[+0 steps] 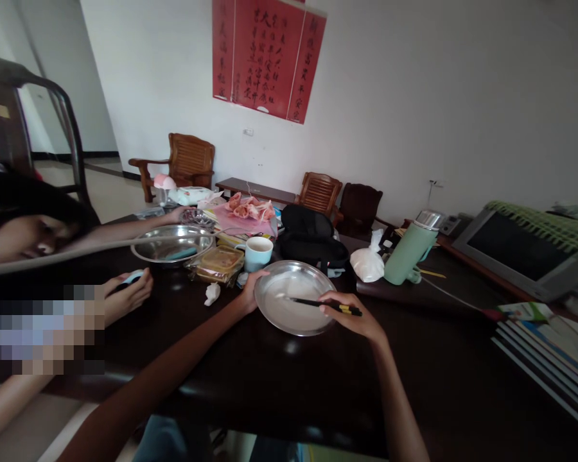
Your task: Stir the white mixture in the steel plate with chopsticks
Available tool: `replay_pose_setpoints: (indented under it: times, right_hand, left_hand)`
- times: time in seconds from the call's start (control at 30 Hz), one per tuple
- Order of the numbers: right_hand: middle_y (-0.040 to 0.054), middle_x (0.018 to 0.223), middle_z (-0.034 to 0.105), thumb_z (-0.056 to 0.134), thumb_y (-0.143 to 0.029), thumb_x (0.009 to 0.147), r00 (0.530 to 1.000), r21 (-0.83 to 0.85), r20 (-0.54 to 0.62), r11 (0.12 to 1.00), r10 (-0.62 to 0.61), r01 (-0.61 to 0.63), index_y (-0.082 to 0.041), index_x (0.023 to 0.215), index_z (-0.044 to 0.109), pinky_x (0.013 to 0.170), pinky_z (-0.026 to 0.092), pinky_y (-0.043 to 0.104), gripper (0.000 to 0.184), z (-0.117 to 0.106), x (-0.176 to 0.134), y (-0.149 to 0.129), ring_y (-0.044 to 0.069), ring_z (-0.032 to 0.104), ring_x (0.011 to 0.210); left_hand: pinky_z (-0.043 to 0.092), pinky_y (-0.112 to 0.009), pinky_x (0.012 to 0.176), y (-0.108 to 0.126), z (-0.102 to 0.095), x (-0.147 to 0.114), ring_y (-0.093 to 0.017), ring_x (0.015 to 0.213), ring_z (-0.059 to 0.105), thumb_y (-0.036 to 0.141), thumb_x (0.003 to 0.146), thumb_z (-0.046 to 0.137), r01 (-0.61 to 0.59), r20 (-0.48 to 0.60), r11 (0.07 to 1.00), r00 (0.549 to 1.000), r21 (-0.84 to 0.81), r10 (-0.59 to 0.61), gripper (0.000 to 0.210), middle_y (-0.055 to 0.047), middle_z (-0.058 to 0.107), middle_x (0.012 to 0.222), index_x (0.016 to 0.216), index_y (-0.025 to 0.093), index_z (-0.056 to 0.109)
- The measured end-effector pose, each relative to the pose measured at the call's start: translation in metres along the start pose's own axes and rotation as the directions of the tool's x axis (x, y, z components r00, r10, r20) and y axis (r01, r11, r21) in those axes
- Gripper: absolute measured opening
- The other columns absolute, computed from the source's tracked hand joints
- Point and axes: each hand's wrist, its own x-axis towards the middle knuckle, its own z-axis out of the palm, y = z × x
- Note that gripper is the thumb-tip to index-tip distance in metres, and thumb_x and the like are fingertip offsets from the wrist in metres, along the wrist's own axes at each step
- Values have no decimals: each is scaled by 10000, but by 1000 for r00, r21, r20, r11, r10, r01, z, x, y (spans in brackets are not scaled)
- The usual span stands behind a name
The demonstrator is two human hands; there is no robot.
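Note:
A shallow metal bowl [296, 327] with whitish liquid stands on the dark table in front of me. My left hand [251, 290] grips its left rim, the fingers partly hidden behind the edge. Black chopsticks [313, 302] with yellow bands are held in my right hand [349, 313]; their tips reach into the liquid. Just behind the bowl are a light blue mug [258, 256] and an open black case [308, 240]. A tied plastic bag of white powder [368, 263] sits to the right, beside a green thermos [410, 249].
At the left, another person's hand [133, 292] holds a small light blue and black object; their other arm reaches past a second metal bowl [149, 247]. A wrapped yellow container [218, 264] and crumpled tissue [212, 294] lie nearby. Stacked books [549, 359] and a television [520, 244] stand right.

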Motion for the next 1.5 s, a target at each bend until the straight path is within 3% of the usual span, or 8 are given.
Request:
replay_pose_setpoints:
  times: [0.2, 0.43, 0.63, 0.77, 1.0, 1.2, 1.33, 1.5]
  right_hand:
    - [22, 731, 747, 716, -543, 915, 997, -12, 3, 997, 77, -77, -228, 835, 764, 699, 575, 321, 329, -33, -17, 5, 218, 718, 718]
    - [38, 858, 797, 718, -505, 906, 999, 13, 32, 999, 29, -30, -224, 944, 783, 761, 590, 341, 291, -6, -4, 1, 234, 750, 794]
    - [21, 742, 755, 723, -550, 915, 997, 13, 33, 998, 64, -65, -229, 853, 727, 733, 596, 343, 327, -34, -17, 5, 221, 736, 719]
    - [28, 767, 776, 732, -546, 908, 990, 59, 134, 996, 52, -61, -228, 906, 748, 763, 618, 364, 319, -20, -11, 2, 225, 758, 721]
    - [14, 747, 747, 706, -513, 923, 997, 3, -33, 998, 63, -63, -228, 868, 723, 722, 602, 343, 291, -24, -9, 10, 221, 742, 725]
    - [25, 778, 773, 721, -529, 914, 984, 75, 169, 994, 63, -77, -226, 915, 740, 753, 615, 352, 304, -17, -10, 4, 213, 751, 722]
    - [24, 811, 767, 687, -514, 929, 999, 24, 31, 999, 33, -34, -227, 939, 745, 770, 596, 344, 293, -4, -2, 3, 226, 752, 790]
    - [23, 760, 745, 688, -526, 928, 995, -17, 11, 995, 94, -94, -216, 897, 735, 721, 574, 331, 315, -36, -18, 11, 210, 723, 722]
  left_hand:
    - [492, -325, 704, -1, -3, 1, -222, 616, 619, 236, 786, 687, 4, 47, 1000, 999, 21, -5, 122, -58, 719, 646, 795, 144, 766]
    - [485, -322, 675, -2, -3, 4, -215, 601, 615, 203, 799, 632, -1, 30, 1000, 1000, 4, 1, 148, -69, 722, 642, 783, 133, 762]
    - [479, -311, 643, -4, -7, 8, -207, 582, 618, 232, 786, 698, -1, 41, 1000, 999, 6, 0, 85, -51, 717, 635, 802, 158, 735]
    - [481, -313, 644, -3, -7, 7, -218, 608, 628, 211, 801, 666, -12, 50, 1000, 999, 3, 12, 86, -51, 714, 630, 809, 161, 736]
    - [487, -322, 677, -3, -6, 6, -220, 615, 630, 232, 757, 742, -4, 54, 1000, 999, 1, 4, 105, -54, 725, 663, 826, 153, 749]
    - [474, -323, 674, -3, -3, 3, -229, 633, 636, 207, 795, 692, -21, 32, 1000, 999, 0, 21, 102, -61, 710, 639, 825, 139, 762]
    - [487, -322, 689, -3, -4, 3, -234, 659, 647, 186, 833, 648, -4, 31, 1000, 1000, -3, 4, 119, -58, 724, 653, 821, 148, 761]
    - [480, -303, 648, -4, -7, 7, -210, 600, 628, 208, 821, 699, 7, 70, 1000, 998, -22, -5, 89, -62, 721, 654, 798, 141, 753]
